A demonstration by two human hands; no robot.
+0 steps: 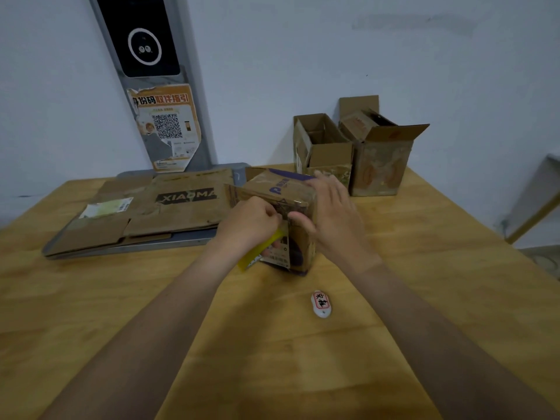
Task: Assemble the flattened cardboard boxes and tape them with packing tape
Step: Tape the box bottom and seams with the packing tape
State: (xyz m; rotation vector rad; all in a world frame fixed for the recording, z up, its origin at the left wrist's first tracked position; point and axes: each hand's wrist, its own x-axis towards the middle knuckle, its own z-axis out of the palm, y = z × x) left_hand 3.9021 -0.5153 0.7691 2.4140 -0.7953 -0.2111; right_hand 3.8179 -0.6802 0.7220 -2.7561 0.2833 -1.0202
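Left hand (251, 219) gripped a mostly hidden yellow item (257, 253); right hand (331, 213) pressed flat-fingered, ungrasping, on the cardboard box (272, 189).

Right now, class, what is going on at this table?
A person seems to be taping a small cardboard box standing on the wooden table. The right hand lies flat over it, steadying it; the left hand grips a yellow tool against its near face. Flattened cardboard waits on the left, and two open boxes stand behind.
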